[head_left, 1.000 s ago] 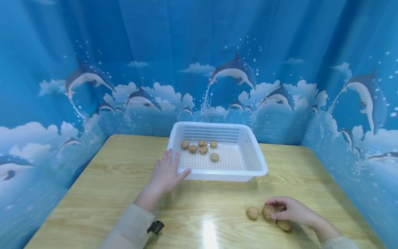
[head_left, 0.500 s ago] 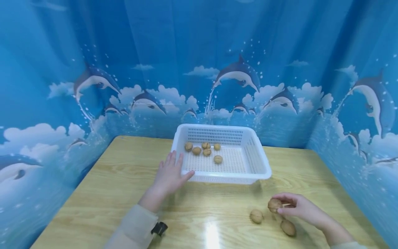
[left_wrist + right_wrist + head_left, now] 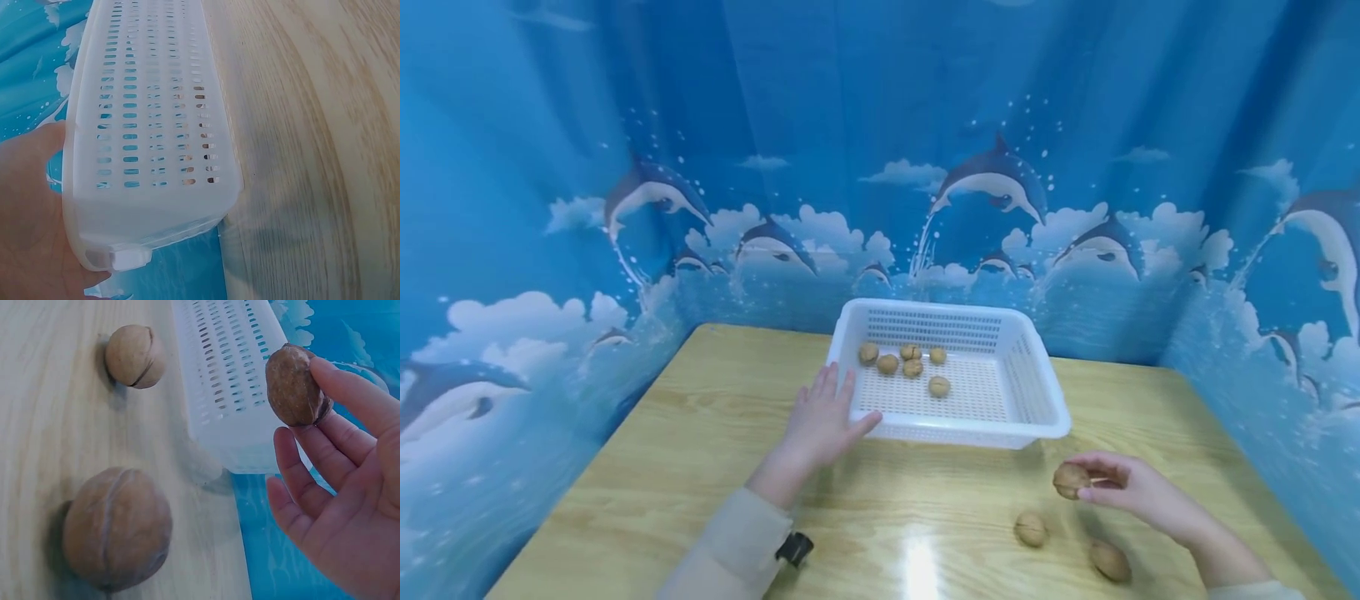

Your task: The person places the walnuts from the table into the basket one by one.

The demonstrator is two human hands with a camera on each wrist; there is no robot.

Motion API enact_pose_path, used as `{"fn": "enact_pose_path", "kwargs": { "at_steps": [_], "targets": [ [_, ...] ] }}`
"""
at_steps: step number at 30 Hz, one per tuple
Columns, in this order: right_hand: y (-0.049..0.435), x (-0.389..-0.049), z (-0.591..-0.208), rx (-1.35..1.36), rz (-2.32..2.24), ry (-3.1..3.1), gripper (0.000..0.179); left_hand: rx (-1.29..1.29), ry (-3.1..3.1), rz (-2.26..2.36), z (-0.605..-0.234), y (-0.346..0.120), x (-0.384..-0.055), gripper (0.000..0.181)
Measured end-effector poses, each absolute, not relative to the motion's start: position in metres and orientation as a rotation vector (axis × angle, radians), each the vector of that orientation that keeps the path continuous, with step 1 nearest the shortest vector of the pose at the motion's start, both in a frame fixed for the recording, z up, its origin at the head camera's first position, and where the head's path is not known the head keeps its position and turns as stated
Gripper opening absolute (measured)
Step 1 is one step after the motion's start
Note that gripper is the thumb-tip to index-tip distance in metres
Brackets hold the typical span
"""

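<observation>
Above the table (image 3: 662,433), one walnut (image 3: 295,387), brown, roundish, seamed

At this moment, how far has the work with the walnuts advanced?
Looks done: six walnuts lie in the white basket, which the left hand touches. In hand: the right hand pinches one walnut above the table. Apparently left: two loose walnuts on the table.

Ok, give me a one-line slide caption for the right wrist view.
Right hand pinching a walnut, with two more walnuts on the wooden table and the white basket behind.
</observation>
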State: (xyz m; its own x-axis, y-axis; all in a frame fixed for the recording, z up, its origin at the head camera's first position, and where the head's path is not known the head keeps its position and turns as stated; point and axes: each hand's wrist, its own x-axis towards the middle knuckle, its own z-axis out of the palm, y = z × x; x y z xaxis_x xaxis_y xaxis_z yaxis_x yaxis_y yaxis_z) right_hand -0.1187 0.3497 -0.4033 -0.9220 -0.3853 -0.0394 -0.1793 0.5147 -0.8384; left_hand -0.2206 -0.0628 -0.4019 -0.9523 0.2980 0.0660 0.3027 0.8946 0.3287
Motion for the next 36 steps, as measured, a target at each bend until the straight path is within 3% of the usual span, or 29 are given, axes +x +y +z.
{"fn": "enact_pose_path", "kwargs": {
  "at_steps": [36],
  "targets": [
    [0.301, -0.184, -0.352, -0.266, -1.336, 2.638, 0.059, -0.466, -3.060, -0.504, -0.402, -0.062, -0.220, 0.084]
  ]
}}
